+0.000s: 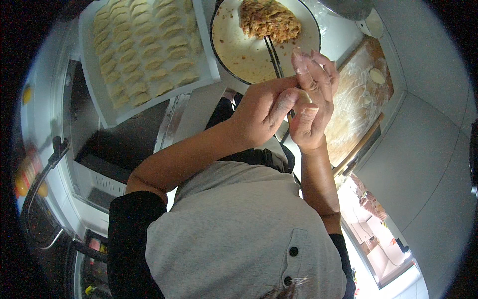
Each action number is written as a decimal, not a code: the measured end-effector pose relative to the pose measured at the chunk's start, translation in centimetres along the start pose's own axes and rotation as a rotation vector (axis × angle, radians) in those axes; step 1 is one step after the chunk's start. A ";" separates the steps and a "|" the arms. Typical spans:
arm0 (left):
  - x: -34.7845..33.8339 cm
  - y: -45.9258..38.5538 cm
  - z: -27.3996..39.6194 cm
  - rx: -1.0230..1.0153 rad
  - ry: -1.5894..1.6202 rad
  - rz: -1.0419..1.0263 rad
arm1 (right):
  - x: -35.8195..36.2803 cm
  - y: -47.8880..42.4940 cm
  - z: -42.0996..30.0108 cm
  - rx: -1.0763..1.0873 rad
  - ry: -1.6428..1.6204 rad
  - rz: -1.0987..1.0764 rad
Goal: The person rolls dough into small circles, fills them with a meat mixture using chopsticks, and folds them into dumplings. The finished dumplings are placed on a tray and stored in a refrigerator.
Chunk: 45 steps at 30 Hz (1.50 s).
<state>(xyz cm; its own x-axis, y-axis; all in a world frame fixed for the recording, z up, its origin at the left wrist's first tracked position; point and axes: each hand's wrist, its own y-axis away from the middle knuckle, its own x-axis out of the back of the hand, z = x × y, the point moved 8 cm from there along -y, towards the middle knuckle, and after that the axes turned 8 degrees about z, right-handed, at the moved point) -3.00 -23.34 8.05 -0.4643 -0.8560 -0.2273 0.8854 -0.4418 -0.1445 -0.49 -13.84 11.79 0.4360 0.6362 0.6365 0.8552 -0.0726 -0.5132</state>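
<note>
My left hand [261,110] and my right hand [315,97] are pressed together in front of my chest, fingers floury. Between the thumbs shows a small pale edge that looks like dumpling dough [306,96]; the fingers hide the rest of it. Behind the hands lies a wide, dark-rimmed white dish [239,61] with a mound of minced filling [270,20]. Dark chopsticks [273,56] lean into the filling, their lower part passing behind my hands. On the left, a white tray [207,45] carries rows of several folded dumplings [153,63].
At right, a floured wooden board [358,97] bears one round dough wrapper [377,76]. A rolling pin [360,144] lies along its near edge. A sink [119,145] is below the tray, with a black faucet [44,175] farther left. A metal bowl [351,7] stands at the top right.
</note>
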 end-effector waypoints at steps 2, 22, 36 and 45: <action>0.0 -0.1 0.3 -0.016 -0.069 -0.024 | 0.2 -0.2 -0.5 0.024 0.059 -0.019; -1.2 0.5 1.1 -0.310 -0.542 0.003 | 1.3 0.7 -0.7 0.037 0.187 0.173; -2.2 -0.5 -3.0 0.325 0.461 -0.191 | 1.4 0.1 1.8 -0.055 0.282 -0.060; -2.1 -0.1 -2.1 0.421 0.236 -0.368 | 1.8 0.1 0.9 0.069 0.294 0.069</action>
<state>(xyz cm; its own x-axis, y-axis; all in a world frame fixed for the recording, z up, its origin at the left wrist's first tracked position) -2.13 -20.97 6.51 -0.6915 -0.5659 -0.4491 0.5769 -0.8067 0.1282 0.15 -12.06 12.33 0.5633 0.3814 0.7330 0.8041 -0.0492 -0.5924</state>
